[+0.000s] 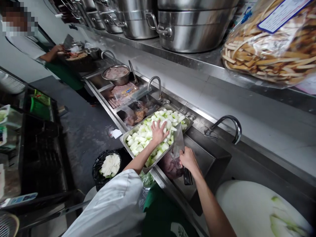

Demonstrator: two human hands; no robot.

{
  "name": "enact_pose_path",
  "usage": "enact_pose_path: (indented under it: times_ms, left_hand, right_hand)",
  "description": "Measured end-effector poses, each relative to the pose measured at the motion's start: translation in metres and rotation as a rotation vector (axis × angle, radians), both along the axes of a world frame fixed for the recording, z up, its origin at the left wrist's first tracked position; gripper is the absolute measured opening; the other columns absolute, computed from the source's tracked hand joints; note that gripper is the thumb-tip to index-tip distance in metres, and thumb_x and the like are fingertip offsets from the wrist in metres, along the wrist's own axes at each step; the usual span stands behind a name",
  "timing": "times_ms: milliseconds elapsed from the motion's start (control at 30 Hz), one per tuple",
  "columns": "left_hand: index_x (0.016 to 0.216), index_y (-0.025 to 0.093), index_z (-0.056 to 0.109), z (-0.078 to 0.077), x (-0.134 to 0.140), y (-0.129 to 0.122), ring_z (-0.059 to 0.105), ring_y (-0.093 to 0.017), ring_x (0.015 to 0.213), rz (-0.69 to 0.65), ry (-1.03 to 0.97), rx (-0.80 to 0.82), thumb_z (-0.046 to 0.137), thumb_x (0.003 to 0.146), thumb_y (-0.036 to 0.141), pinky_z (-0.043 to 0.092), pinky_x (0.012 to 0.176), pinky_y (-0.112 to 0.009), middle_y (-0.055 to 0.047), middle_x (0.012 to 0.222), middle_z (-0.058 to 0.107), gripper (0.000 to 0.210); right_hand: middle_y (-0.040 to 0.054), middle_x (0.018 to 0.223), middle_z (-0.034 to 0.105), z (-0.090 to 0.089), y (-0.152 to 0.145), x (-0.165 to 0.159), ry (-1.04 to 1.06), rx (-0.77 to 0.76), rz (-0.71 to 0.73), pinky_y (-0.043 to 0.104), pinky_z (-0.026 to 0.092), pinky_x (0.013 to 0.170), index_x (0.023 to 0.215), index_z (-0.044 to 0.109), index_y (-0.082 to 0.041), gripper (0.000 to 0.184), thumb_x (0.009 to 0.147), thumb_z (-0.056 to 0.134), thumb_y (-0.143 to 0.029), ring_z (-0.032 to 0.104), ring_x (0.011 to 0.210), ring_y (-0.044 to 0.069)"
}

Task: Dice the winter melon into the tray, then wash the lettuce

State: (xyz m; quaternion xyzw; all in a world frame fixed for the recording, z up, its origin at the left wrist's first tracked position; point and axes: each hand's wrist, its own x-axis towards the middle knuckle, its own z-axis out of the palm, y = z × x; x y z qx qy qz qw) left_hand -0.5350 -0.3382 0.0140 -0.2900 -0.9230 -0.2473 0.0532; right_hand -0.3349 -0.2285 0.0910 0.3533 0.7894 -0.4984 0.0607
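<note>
My left hand (158,132) rests with spread fingers on a heap of pale green-white melon chunks (140,140). The chunks fill a rectangular steel tray (147,169) that lies across the sink edge. In my right hand (188,160) is a cleaver (178,141), gripped at its dark handle. Its broad blade points away from me at the tray's right side, near the chunks; whether it touches them I cannot tell. Below the tray, a dark reddish bagged lump (171,164) sits in the sink, partly hidden by the tray and the blade.
A round white cutting board (243,200) with green peel lies at lower right. Farther sinks hold bagged meat (123,90) and a steel bowl (117,80). Faucets (228,120) line the wall. A black-lined bin (96,171) stands at left. Another person (32,49) works at far left.
</note>
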Motion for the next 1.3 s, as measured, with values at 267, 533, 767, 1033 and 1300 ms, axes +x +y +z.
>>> enact_pose_path:
  times_ms: [267,533,767,1033,1300]
  left_hand:
    - [0.152,0.029,0.054,0.022,0.000,-0.011,0.020,-0.043,0.157,0.021,0.057,-0.259,0.043,0.103,0.052,0.026,0.120,-0.071,-0.013,0.168,0.035,0.056]
    - [0.158,0.026,0.045,0.020,0.012,-0.033,0.017,-0.041,0.159,0.004,0.000,-0.147,0.043,0.104,0.054,0.026,0.120,-0.072,-0.015,0.171,0.029,0.061]
    - [0.134,0.017,0.061,0.011,0.051,-0.075,0.046,-0.033,0.144,0.022,0.192,0.267,0.042,0.106,0.039,0.039,0.116,-0.058,-0.020,0.146,0.056,0.040]
    - [0.107,0.021,0.066,-0.010,0.131,-0.020,0.067,-0.025,0.107,-0.407,0.199,0.640,0.050,0.101,0.026,0.054,0.099,-0.047,-0.008,0.102,0.071,0.018]
    - [0.110,0.020,0.071,-0.033,0.292,0.203,0.069,-0.022,0.105,-0.915,-0.423,0.442,0.049,0.103,0.037,0.056,0.098,-0.039,-0.009,0.109,0.073,0.028]
  right_hand:
    - [0.0041,0.059,0.066,0.012,0.006,0.002,-0.116,0.197,0.112,0.025,0.040,0.052,0.104,0.067,-0.012,0.025,0.101,0.043,-0.019,0.062,0.045,0.016]
    - [0.0156,0.085,0.076,0.018,0.017,0.013,-0.143,0.416,0.102,0.027,0.041,0.065,0.108,0.071,-0.011,0.027,0.100,0.046,-0.019,0.073,0.078,0.022]
    - [0.0097,0.073,0.070,-0.018,0.028,0.132,-0.009,0.543,-0.043,0.028,0.035,0.059,0.086,0.060,-0.021,0.023,0.099,0.046,-0.032,0.065,0.062,0.021]
    - [0.0028,0.052,0.059,-0.049,-0.026,0.403,-0.030,0.380,-0.603,0.030,0.042,0.052,0.075,0.049,-0.029,0.046,0.092,0.043,-0.072,0.060,0.049,0.023]
    - [0.0051,0.048,0.060,-0.068,-0.097,0.541,-0.233,0.089,-1.236,0.032,0.046,0.051,0.061,0.050,-0.027,0.063,0.081,0.043,-0.086,0.058,0.045,0.021]
